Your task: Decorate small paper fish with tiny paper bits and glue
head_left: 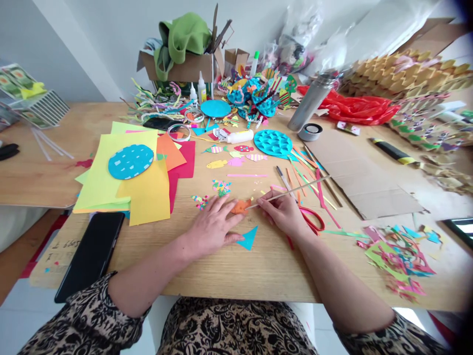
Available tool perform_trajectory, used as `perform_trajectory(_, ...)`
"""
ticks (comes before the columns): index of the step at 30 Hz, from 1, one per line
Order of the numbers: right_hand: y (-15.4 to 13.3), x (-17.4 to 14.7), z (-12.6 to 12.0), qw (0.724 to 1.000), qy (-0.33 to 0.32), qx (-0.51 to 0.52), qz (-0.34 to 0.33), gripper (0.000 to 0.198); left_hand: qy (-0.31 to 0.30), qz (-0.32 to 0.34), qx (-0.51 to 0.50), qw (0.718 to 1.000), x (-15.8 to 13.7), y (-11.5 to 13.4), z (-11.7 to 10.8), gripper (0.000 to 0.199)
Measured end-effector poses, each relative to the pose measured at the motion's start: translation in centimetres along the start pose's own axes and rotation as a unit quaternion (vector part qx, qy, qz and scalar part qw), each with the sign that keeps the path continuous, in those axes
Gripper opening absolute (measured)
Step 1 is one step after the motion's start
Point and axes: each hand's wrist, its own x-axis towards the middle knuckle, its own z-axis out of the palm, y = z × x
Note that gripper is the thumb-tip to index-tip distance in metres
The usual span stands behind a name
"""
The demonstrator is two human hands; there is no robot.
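Note:
My left hand (pixel 214 226) lies flat on the wooden table (pixel 258 276), its fingertips pressing down a small orange paper fish (pixel 239 206). My right hand (pixel 283 212) grips a thin wooden stick (pixel 291 191) whose tip touches the orange fish. A blue paper triangle (pixel 249 237) lies just below my left hand's fingers. Red-handled scissors (pixel 313 220) rest under my right wrist. Small confetti-like paper bits (pixel 200 200) sit just above my left hand.
Yellow, orange and red paper sheets (pixel 148 192) with a blue oval lie at left, a black phone (pixel 92 254) near the front edge. Finished paper fish (pixel 236 158), a glue bottle (pixel 240 136), a blue scaled disc (pixel 272 143), cardboard (pixel 362 182) and paper scraps (pixel 399 259) surround the work spot.

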Motion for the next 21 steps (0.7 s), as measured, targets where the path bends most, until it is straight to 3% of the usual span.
perform_trajectory(21,0.12,-0.04,-0.04,1.000,-0.016,0.003,0.004,0.036,-0.004,-0.006,-0.009,1.000,0.16,0.04,-0.12,0.056)
